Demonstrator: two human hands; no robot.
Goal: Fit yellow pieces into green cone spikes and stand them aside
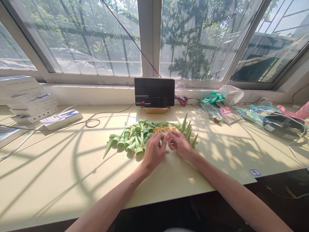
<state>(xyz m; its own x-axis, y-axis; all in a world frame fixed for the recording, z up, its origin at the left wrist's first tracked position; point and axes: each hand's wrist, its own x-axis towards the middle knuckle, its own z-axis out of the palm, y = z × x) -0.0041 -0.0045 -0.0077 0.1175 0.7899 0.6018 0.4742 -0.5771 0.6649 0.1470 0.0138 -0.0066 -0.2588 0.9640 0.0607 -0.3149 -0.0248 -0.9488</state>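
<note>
Both hands are meeting over the pale surface (72,180), just in front of a heap of green cones (130,138) and a scatter of small yellow pieces (164,129). The left hand (154,153) is curling its fingers inward, and the right hand (180,144) is pinching towards it; something small seems to be sitting between the fingertips, but I cannot tell what, nor whether either grip is truly closing on it. To do this well, I judge the fingertips should be working close together, low over the surface, so a dropped piece is landing near the pile. The cones are looking tapered and hollow-ended, some lying flat to the left, a few standing point-up to the right.
</note>
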